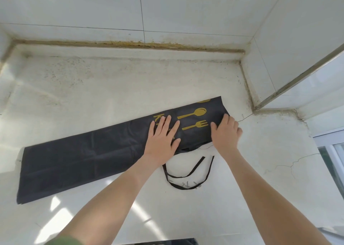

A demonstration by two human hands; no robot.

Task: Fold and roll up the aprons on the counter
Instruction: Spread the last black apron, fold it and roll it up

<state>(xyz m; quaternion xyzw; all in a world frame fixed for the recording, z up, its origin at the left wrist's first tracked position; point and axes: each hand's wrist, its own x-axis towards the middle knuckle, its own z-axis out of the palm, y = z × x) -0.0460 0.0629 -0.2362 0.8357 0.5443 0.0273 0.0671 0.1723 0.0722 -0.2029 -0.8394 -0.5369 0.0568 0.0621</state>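
Under my left hand (161, 138), pressed flat, the apron (83, 162) lies folded long, not yet rolled; my right hand (226, 133) possibly grips its end.

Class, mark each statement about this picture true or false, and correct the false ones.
1. The black apron is folded into a long strip on the counter. True.
2. The left hand lies flat on the apron. True.
3. The apron's print shows a knife and a cup. False: a gold spoon and fork.
4. The apron is already rolled up. False: it lies flat, unrolled.
5. The right hand is held clear of the apron. False: it rests on the apron's end.
6. The straps lie loose on the counter. True.
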